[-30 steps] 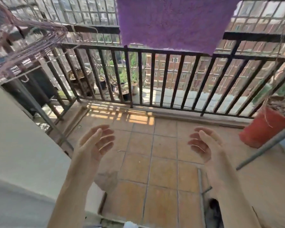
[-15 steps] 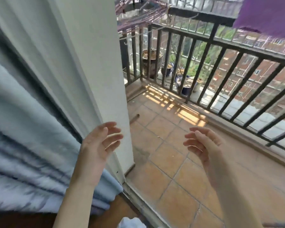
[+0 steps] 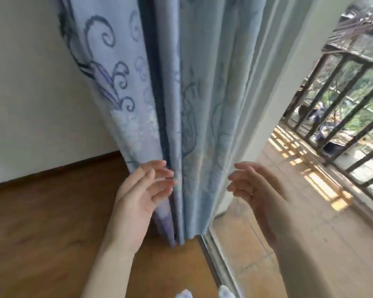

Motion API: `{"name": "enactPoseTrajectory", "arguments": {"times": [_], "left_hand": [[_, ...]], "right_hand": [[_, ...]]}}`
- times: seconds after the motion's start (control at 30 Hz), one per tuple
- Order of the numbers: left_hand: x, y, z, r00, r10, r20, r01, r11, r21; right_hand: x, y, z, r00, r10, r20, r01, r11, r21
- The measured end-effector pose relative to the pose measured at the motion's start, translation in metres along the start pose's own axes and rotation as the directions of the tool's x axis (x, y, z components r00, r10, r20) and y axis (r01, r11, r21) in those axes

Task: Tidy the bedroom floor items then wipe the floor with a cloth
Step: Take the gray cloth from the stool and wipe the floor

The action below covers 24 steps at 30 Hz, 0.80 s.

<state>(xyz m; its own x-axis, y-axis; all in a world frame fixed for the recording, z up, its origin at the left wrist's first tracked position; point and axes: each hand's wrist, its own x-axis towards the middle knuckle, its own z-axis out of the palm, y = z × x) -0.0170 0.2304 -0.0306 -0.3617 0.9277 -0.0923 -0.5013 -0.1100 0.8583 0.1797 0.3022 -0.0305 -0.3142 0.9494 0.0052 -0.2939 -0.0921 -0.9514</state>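
Seen from a head-worn camera looking down at two bare hands raised in front of a curtain. Left hand (image 3: pixel 138 196) palm turned inward, fingers (image 3: pixel 159 183) loosely spread and relaxed, holding nothing; fingertips just beside or perhaps brushing a fold of the curtain (image 3: pixel 181 104), contact hard to judge. Right hand (image 3: pixel 254 188) mirrored to the right, palm facing left, fingers (image 3: pixel 237 186) slightly bent and apart, also holding nothing, in front of the curtain's right edge.

Curtain pale blue with darker swirl patterns, hanging in long folds down to the floor, hem just above the boards near the door track (image 3: pixel 220 267). Wooden bedroom floor (image 3: pixel 41 233), brown, on the left and near side. White wall (image 3: pixel 30 93) on the far left behind the curtain. White door frame (image 3: pixel 289 72) to the right of the curtain.

Beyond the track on the right, a tiled balcony floor (image 3: pixel 310 211) with patches of sunlight, bounded on the far right by a dark metal railing (image 3: pixel 342 93). No wiping cloth in view. Two small pale shapes (image 3: pixel 225 294) at the bottom edge, too cropped to identify.
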Motion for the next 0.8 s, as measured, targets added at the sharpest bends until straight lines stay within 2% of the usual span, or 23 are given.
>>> {"name": "enactPoseTrajectory", "arguments": {"times": [0.23,0.47,0.6,0.7,0.8], "left_hand": [[-0.043,0.056,-0.096,0.959,0.110,-0.260,-0.097,0.993,0.061],[-0.084,0.086,-0.181,0.849,0.186,-0.494,-0.151,0.982,0.109],[-0.100,0.103,-0.225,0.735,0.226,-0.640,-0.183,0.974,0.134],[-0.103,0.113,-0.255,0.612,0.257,-0.748,-0.230,0.963,0.143],[-0.096,0.119,-0.279,0.499,0.280,-0.820,-0.299,0.944,0.141]], "right_hand": [[0.001,0.037,0.119,0.959,0.096,0.267,-0.074,0.993,-0.091],[0.011,0.082,0.215,0.863,0.199,0.464,-0.151,0.979,-0.139],[0.031,0.105,0.258,0.830,0.251,0.499,-0.168,0.964,-0.206],[0.053,0.121,0.298,0.801,0.296,0.520,-0.189,0.949,-0.251],[0.077,0.138,0.346,0.737,0.340,0.584,-0.199,0.935,-0.294]]}}
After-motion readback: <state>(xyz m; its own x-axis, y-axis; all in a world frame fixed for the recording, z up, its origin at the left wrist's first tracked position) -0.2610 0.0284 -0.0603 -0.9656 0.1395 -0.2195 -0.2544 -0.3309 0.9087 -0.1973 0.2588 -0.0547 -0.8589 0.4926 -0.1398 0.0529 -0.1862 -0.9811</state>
